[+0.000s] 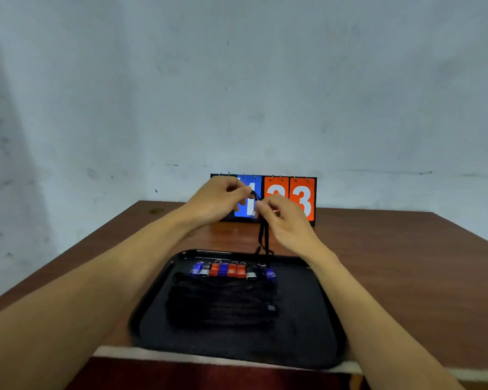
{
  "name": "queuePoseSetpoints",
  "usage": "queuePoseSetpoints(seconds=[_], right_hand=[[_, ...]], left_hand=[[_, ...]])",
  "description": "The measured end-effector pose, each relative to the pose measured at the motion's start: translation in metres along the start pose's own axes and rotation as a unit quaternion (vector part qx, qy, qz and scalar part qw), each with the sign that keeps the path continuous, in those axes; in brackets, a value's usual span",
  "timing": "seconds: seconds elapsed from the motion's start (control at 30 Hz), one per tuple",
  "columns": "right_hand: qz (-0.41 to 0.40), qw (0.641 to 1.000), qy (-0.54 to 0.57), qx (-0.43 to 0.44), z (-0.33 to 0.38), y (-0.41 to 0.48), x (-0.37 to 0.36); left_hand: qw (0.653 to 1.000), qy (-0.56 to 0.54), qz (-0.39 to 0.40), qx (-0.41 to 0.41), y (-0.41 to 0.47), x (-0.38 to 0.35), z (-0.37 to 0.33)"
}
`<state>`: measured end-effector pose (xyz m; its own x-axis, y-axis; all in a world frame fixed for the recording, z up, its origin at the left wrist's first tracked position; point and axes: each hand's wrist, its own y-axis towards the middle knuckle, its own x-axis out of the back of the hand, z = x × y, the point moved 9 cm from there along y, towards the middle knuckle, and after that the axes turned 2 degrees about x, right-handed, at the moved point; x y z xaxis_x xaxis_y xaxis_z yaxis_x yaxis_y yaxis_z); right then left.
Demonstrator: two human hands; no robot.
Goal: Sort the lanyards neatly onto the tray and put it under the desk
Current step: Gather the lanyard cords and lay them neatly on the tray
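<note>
While the left hand (219, 198) pinches the top of a black lanyard (265, 237) high above the table (406, 263), the right hand (286, 218) pinches the same cord just beside it, fingertips almost meeting. The cord hangs down to its blue clip (270, 274), at the right end of the row of lanyards (223, 270) on the black tray (307, 319). A scoreboard (302, 198) stands behind the hands.

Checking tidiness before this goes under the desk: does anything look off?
Two things. The tray seems to overhang the desk at its near edge. One lanyard dangles from the left hand and right hand, which pinch its cord, not yet laid with the neat row of lanyards.
</note>
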<state>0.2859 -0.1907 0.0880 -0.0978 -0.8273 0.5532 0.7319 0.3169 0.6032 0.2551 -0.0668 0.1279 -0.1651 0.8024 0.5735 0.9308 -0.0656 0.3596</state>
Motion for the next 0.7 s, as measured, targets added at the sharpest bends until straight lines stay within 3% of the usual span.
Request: queuePoseSetpoints(seconds=[0.1, 0.17, 0.3, 0.37, 0.43, 0.5, 0.6, 0.7], right_hand=[[0.006, 0.992, 0.124, -0.024, 0.025, -0.006, 0.003], [0.018, 0.985, 0.171, -0.031, 0.042, -0.010, 0.001], [0.046, 0.972, 0.223, -0.049, 0.059, -0.021, -0.010], [0.060, 0.972, 0.219, -0.059, 0.060, -0.027, -0.019], [0.074, 0.970, 0.221, -0.074, 0.055, -0.033, -0.028], [0.094, 0.970, 0.209, -0.082, 0.049, -0.037, -0.035], [0.135, 0.976, 0.150, -0.079, 0.038, -0.048, -0.039], [0.146, 0.978, 0.107, -0.099, 0.018, -0.058, -0.037]], left_hand=[[0.992, -0.123, -0.035, 0.015, -0.011, 0.018, -0.001], [0.963, -0.262, -0.050, 0.039, -0.017, 0.025, 0.003], [0.841, -0.536, -0.036, 0.064, -0.031, 0.023, 0.012], [0.779, -0.623, -0.035, 0.066, -0.039, 0.023, 0.017], [0.741, -0.665, -0.056, 0.077, -0.043, 0.026, 0.027], [0.741, -0.655, -0.108, 0.100, -0.047, 0.033, 0.044], [0.807, -0.543, -0.198, 0.120, -0.052, 0.055, 0.075], [0.842, -0.455, -0.255, 0.135, -0.064, 0.068, 0.105]])
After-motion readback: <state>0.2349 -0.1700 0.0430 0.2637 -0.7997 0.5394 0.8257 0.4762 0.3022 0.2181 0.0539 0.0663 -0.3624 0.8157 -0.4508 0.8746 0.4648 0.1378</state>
